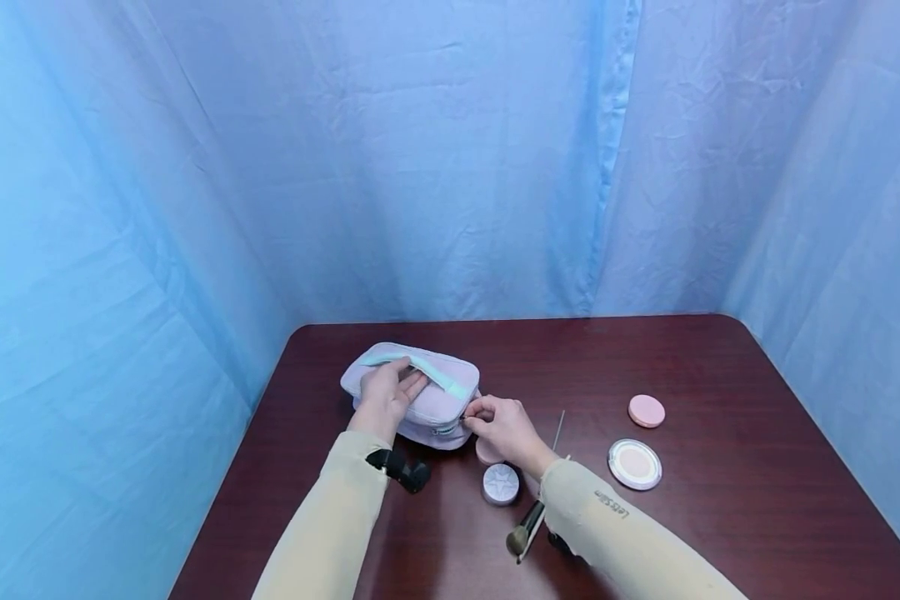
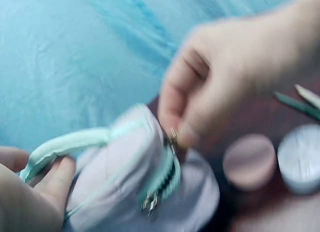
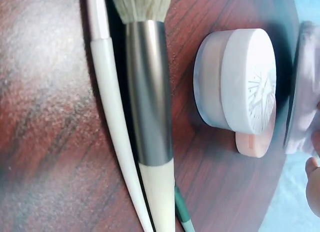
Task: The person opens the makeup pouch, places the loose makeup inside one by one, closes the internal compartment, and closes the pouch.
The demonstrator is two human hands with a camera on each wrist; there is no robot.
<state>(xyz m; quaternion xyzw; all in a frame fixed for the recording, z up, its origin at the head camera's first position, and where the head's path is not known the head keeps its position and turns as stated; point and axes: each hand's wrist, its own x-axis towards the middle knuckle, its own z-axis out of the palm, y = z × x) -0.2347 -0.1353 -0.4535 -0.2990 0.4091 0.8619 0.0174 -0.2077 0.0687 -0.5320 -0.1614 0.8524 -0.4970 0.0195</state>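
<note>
A lavender cosmetic bag [image 1: 437, 406] with a mint handle [image 1: 446, 380] lies on the left part of the table. My left hand [image 1: 385, 397] is at its top, fingers and thumb gripping the handle. At the bag's right end, my right hand [image 1: 504, 423] pinches a metal zipper pull [image 2: 173, 139] between thumb and fingers. A second zipper pull [image 2: 150, 204] hangs further along the mint zipper, where a short dark gap shows between the two. The bag's inside is hidden. In the left wrist view my right hand is blurred.
Beside the bag stand a white-lidded jar [image 3: 247, 81] and a small pink round case [image 2: 249, 162]. A makeup brush [image 3: 150, 91] and a thin white-handled brush [image 3: 112, 91] lie under my right forearm. Further right are a pink disc [image 1: 647, 411] and a silver-rimmed compact [image 1: 635, 464].
</note>
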